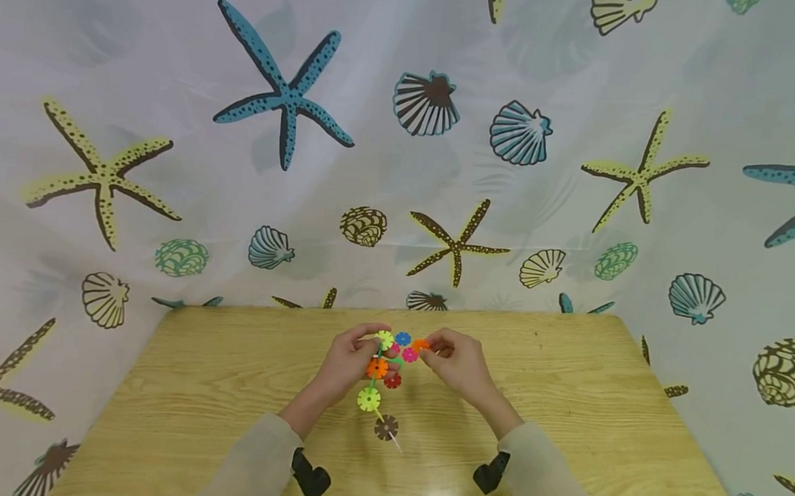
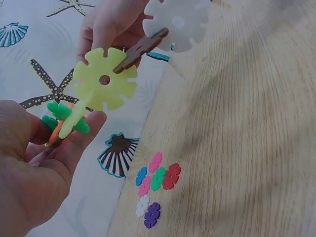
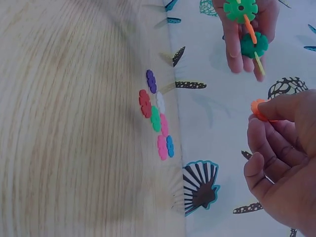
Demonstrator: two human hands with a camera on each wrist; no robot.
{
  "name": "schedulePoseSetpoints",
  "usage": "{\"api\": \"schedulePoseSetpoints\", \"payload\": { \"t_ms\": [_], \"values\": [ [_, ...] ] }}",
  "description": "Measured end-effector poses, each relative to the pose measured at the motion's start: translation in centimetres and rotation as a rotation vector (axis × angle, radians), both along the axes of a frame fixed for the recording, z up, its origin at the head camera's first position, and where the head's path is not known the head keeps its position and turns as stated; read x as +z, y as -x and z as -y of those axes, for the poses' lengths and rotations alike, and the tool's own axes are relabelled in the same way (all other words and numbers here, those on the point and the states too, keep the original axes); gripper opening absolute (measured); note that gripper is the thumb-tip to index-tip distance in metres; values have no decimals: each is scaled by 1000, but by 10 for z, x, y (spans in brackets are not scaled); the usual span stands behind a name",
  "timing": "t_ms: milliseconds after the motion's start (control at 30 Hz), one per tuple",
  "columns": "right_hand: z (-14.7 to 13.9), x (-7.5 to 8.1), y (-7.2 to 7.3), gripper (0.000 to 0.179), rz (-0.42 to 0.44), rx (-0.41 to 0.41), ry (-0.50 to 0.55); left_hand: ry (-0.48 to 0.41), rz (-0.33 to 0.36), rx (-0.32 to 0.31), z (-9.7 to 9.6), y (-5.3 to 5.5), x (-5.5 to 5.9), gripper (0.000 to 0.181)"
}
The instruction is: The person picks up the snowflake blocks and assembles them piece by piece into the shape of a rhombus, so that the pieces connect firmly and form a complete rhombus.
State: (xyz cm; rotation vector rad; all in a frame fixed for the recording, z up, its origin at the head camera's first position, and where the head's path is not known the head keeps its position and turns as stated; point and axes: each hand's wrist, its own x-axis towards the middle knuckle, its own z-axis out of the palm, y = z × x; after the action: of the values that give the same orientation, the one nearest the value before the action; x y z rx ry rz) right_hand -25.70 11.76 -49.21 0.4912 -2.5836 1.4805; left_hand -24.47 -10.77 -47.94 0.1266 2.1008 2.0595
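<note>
My left hand (image 1: 341, 360) holds a chain of slotted plastic snowflake discs, joined edge into edge. An orange disc (image 1: 377, 368) and a yellow one (image 1: 369, 400) hang below its fingers, followed by a brown disc (image 1: 386, 427). A white disc (image 2: 190, 24) ends the chain in the left wrist view. Two green discs (image 3: 254, 45) show near the left fingers in the right wrist view. My right hand (image 1: 462, 363) pinches a single orange snowflake disc (image 3: 258, 108) between thumb and fingers, apart from the chain.
On the wooden table (image 1: 231, 389) lies a small group of loose discs, among them a red one (image 2: 172, 176), a purple one (image 2: 152, 215) and a blue one (image 2: 141, 176). A cloth (image 1: 374, 173) printed with starfish and shells hangs behind and beside the table.
</note>
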Motion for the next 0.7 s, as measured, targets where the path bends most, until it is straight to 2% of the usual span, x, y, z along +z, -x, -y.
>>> {"api": "schedulePoseSetpoints", "payload": {
  "t_ms": [333, 500, 700],
  "values": [
    [8, 10, -11, 4, 70, 43, 27, 50, -4, 57, -3, -2, 4, 33],
    [11, 13, -13, 4, 46, 66, 14, 48, 0, 65, -4, -2, 5, 32],
    [13, 14, -13, 4, 31, 98, 0, 78, -29, 68, -7, 0, 4, 32]
  ]
}}
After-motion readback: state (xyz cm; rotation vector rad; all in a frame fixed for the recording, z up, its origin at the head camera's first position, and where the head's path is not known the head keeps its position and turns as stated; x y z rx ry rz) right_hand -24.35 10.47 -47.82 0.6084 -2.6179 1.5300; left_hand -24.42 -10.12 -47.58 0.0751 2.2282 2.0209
